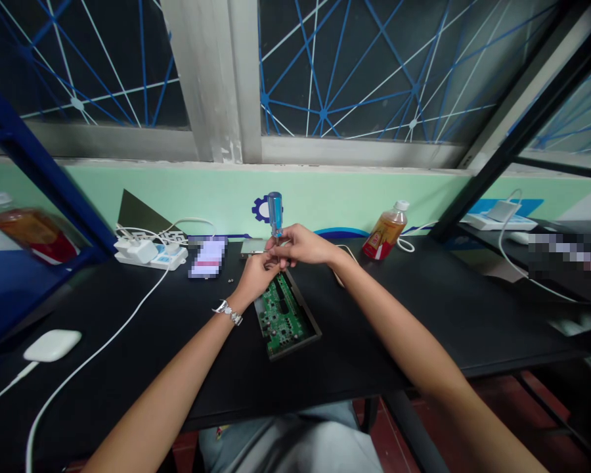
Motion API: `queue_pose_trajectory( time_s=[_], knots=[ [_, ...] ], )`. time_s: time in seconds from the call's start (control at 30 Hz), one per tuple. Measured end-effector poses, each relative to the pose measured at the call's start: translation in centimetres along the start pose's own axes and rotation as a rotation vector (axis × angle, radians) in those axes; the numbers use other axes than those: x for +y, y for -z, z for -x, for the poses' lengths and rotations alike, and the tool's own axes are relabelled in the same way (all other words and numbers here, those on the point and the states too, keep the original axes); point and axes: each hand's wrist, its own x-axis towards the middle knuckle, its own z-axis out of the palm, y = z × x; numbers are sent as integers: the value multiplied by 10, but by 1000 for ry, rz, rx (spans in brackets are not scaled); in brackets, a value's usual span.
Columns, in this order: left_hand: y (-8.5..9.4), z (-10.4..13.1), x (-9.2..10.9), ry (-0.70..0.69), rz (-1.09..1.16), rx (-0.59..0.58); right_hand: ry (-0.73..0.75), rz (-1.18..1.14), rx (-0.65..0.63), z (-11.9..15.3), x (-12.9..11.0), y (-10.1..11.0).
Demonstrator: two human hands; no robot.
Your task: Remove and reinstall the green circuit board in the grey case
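At a black desk (374, 328) below a window (364, 79), my right hand (309, 246) grips a blue-handled screwdriver (274, 211), handle up, over the far end of a green circuit board (282, 318). The board lies in a shallow dark casing (295, 348) on the desk before me. My left hand (253, 277), a silver watch (229, 313) at its wrist, curls in at the same end, fingertips bunched just beside my right hand's; whether they pinch anything, I cannot tell. To the left, a lit phone (207, 257) lies near a white power strip (150, 255) loaded with plugs; to the right, a bottle (385, 230) with a red label stands near the green wall (320, 197).
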Motion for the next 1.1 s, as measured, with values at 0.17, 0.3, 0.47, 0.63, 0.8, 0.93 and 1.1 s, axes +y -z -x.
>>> queue_pose_trajectory(
  time_s=[0.17,0.3,0.47,0.63,0.8,0.93,1.1],
  knots=[
    [5,2,5,33,50,-18,37,123,91,0,5,10],
    [11,3,8,37,26,-9,14,66,74,-1,10,15],
    [13,3,7,68,-28,37,42,244,99,1,7,7],
    [17,6,10,40,-61,22,125,481,179,2,0,-4],
    [28,7,17,-7,-107,-28,172,321,263,5,5,-7],
    [40,12,22,-34,-134,-41,213,52,381,18,22,-13],
    [45,25,28,-2,-170,-147,233,-402,589,38,54,-31]
  ],
)
